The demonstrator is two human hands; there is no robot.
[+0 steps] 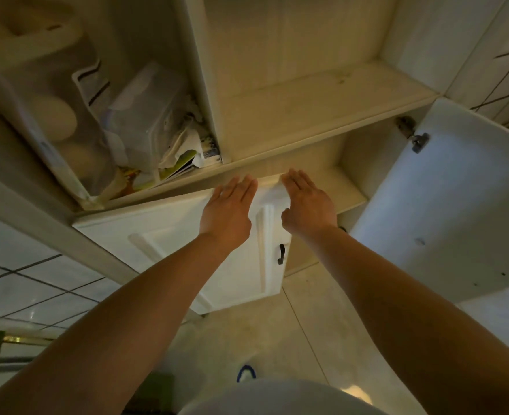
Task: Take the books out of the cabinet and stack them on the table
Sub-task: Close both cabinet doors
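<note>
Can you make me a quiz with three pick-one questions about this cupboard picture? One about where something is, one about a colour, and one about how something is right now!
1. Where is the pile of papers and a plastic box?
A. In the upper left compartment
B. On the floor
C. On the shelf on the right

2. What colour is the handle on the left door?
A. Red
B. Black
C. Gold

3. How is the right door?
A. Shut
B. Taken off
C. Swung open

Answers:
1: A, the papers and plastic box fill the upper left compartment, while the right shelf shows only bare board.
2: B, the handle on the left door is dark black against white.
3: C, the right door stands swung out, its inner face and hinge showing. Both the left hand and right hand reach flat-fingered toward the lower opening.
</note>
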